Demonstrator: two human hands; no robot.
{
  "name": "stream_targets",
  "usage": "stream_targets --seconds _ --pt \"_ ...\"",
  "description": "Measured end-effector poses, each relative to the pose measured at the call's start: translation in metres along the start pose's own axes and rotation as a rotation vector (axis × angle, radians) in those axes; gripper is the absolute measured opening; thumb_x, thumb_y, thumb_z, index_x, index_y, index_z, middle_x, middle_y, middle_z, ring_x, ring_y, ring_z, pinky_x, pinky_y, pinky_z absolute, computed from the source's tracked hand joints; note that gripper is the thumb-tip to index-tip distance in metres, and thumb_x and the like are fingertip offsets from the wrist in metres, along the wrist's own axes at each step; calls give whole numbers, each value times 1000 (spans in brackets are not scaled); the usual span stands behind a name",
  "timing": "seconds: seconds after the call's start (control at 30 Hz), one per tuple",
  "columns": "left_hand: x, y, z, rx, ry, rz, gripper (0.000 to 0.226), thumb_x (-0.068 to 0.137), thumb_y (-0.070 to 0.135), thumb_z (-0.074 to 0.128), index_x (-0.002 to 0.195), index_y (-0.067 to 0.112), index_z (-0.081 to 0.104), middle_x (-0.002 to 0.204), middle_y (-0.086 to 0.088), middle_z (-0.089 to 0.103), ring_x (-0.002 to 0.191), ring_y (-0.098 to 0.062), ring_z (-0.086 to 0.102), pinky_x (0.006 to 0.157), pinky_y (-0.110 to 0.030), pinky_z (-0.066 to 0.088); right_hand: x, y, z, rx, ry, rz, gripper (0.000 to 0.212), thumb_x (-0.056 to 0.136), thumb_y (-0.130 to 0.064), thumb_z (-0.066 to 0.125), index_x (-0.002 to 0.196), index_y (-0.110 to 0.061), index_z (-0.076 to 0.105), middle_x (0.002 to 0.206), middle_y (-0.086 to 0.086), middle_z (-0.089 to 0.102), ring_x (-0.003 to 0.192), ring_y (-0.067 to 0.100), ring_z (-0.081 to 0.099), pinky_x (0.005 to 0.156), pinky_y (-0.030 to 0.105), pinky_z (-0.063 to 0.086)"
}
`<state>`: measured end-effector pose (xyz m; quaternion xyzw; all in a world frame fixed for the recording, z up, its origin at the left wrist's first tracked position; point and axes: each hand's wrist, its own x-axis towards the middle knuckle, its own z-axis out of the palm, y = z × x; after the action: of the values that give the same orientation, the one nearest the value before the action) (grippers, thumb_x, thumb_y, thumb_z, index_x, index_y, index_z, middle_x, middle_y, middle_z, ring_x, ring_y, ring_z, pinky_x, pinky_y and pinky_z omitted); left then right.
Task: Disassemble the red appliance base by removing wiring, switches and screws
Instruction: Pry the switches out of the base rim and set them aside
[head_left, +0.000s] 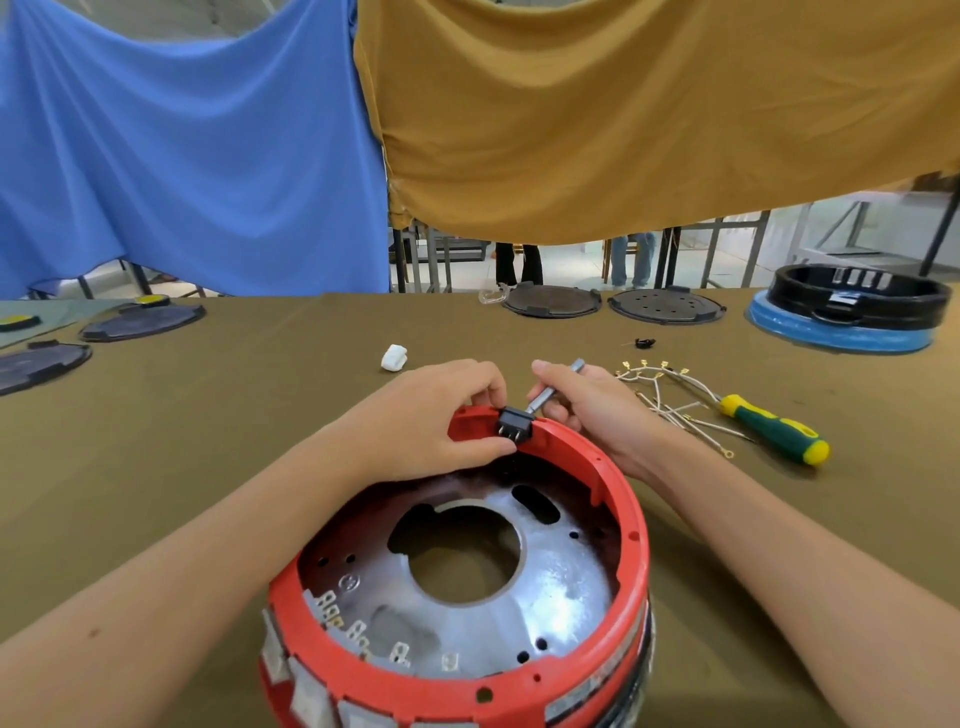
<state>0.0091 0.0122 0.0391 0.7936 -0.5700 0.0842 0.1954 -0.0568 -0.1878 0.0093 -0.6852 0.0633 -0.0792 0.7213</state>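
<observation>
The red appliance base (631, 525) lies tilted on the table in front of me, its open side up and a metal plate (550, 587) with a round hole inside. A black switch (513, 423) sits in the far rim. My left hand (431, 421) grips that rim, fingers on both sides of the switch. My right hand (587, 405) holds a short metal tool (553, 389) whose tip touches the switch from outside. A bundle of white wires (670, 395) with brass terminals lies to the right on the table.
A green and yellow screwdriver (774, 428) lies right of the wires. A white plastic part (394, 357) and a small black part (645, 342) lie beyond my hands. Dark round plates (553, 301) and a black and blue base (841, 317) line the far edge.
</observation>
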Motion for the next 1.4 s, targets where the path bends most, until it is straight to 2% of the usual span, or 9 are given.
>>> stream_targets --seconds 0.2,0.43,0.57,0.67,0.77,0.87,1.03,1.23,1.4 --pt "2 -3 2 24 -31 -14 30 87 52 63 105 32 51 100 13 56 89 -6 54 83 -31 47 15 -7 2 -17 -68 266 30 103 -22 49 76 -10 56 46 -5 37 37 6 30 39 15 25" --pt "0 -2 2 17 -78 -4 31 90 55 57 116 42 46 105 18 54 95 -7 55 88 -33 47 32 -1 9 -45 -171 461 15 99 -20 56 88 -10 54 68 3 40 58 15 36 66 27 31" --pt "1 -2 2 18 -79 11 30 92 52 56 118 40 49 107 16 53 95 -5 55 89 -33 46 27 -2 12 -201 -131 300 10 90 -12 63 88 -2 64 79 11 58 67 16 58 67 26 51" --pt "0 -1 2 15 -71 6 27 91 50 58 115 39 50 105 14 54 94 -8 56 89 -33 45 21 -2 7 -383 -23 10 25 96 -26 62 77 -11 62 66 3 59 52 11 51 52 22 44" --pt "0 -1 1 7 -69 1 24 92 51 56 113 40 51 103 15 54 93 -4 54 86 -26 43 18 -5 0 -405 15 -130 25 96 -32 65 95 -9 55 66 1 61 50 10 49 48 21 41" --pt "1 -1 1 -43 -73 -14 17 98 46 48 111 37 53 98 14 55 90 -1 51 82 -20 39 20 0 0 -561 9 -131 35 102 -39 53 94 -5 58 67 3 59 52 9 51 50 20 42" --pt "6 -5 3 -92 -120 -72 14 102 37 43 113 34 52 98 7 60 87 -5 52 83 -28 44 30 8 4 -671 -107 -54 51 104 -30 50 55 -13 45 58 2 43 47 7 36 51 23 29" --pt "6 -8 5 -115 -135 -78 12 102 39 42 112 40 48 96 10 59 86 -4 51 80 -26 44 40 1 7 -854 -246 -26 49 103 -24 50 56 -14 41 57 -1 41 51 8 33 55 27 28" --pt "6 -7 4 -120 -129 -68 11 103 37 42 111 37 49 93 9 60 84 -4 51 79 -27 45 35 8 -3 -847 -39 -254 50 103 -27 44 55 -17 37 56 0 45 47 7 33 52 27 27"
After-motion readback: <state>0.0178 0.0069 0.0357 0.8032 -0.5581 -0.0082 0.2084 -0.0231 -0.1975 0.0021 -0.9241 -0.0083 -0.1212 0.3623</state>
